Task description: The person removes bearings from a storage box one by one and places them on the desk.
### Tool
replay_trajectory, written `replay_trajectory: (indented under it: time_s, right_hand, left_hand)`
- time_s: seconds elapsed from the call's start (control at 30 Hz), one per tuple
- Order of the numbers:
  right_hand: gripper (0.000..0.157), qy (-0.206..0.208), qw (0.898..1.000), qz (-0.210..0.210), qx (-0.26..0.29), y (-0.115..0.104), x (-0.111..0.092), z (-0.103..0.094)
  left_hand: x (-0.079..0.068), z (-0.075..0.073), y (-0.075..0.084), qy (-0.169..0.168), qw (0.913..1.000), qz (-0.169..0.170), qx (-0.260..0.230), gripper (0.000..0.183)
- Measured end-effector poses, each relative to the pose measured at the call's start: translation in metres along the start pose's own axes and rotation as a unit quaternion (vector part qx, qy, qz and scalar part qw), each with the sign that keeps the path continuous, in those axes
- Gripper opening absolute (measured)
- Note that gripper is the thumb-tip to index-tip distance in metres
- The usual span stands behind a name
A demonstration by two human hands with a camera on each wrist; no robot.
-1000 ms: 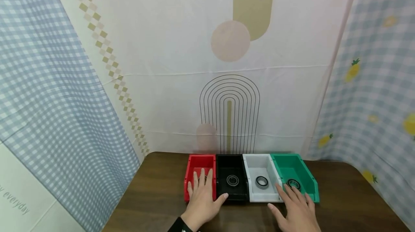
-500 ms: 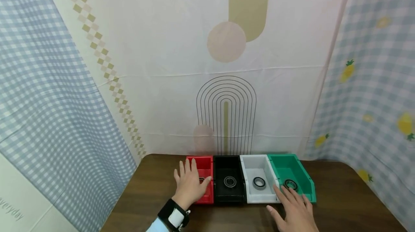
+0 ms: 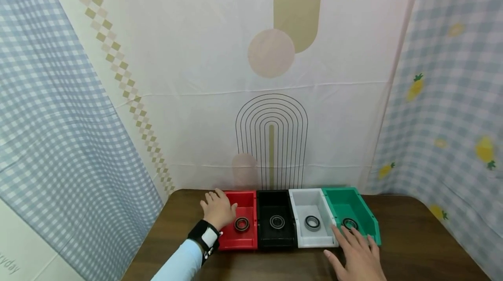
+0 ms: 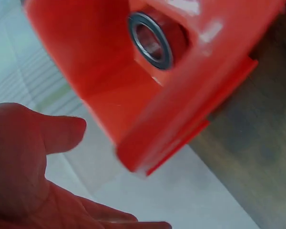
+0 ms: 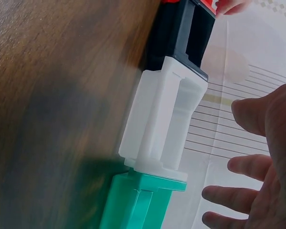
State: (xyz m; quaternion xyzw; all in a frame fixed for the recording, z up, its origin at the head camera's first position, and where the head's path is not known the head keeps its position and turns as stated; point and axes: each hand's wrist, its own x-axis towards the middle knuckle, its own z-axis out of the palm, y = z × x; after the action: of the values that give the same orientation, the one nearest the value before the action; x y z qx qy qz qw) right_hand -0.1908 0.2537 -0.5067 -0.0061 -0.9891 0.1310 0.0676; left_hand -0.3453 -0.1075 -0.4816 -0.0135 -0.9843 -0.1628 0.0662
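A red bin, a black bin, a white bin and a green bin stand side by side. One ring-shaped bearing lies in each: the red bin's bearing, the black bin's bearing, the white bin's bearing and the green bin's bearing. Over the red bin's left edge hovers my left hand, fingers extended; the left wrist view shows it holding nothing, beside that bin. My right hand, fingers spread, is before the white and green bins.
The brown wooden table carries the bins near its back edge. Behind it hangs a white patterned cloth. Blue checked cloths flank the table, a left cloth and a right cloth.
My left hand has moved left and back, off the front of the red bin to its left edge, uncovering the bearing there. The right hand stays nearly still. The view has shifted slightly.
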Motion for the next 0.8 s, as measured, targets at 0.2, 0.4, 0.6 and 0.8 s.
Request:
replay_trajectory:
  time_s: [0.2, 0.4, 0.6, 0.8]
  right_hand:
    - [0.077, 0.013, 1.000, -0.002, 0.008, -0.002, -0.004, -0.001]
    - [0.079, 0.018, 0.999, -0.012, 0.044, -0.014, -0.006, -0.005]
    - [0.076, 0.046, 0.997, -0.018, 0.051, -0.020, -0.011, -0.006]
    - [0.075, 0.044, 0.997, -0.022, 0.058, -0.023, -0.013, -0.005]
  left_hand:
    - [0.041, 0.035, -0.025, -0.039, 0.9987, 0.001, -0.034, 0.075]
    - [0.096, 0.101, -0.069, -0.068, 0.9953, -0.005, -0.068, 0.068]
    - [0.105, 0.117, -0.074, -0.049, 0.9935, -0.029, -0.099, 0.067]
    - [0.084, 0.100, -0.061, -0.036, 0.9925, -0.038, -0.110, 0.061]
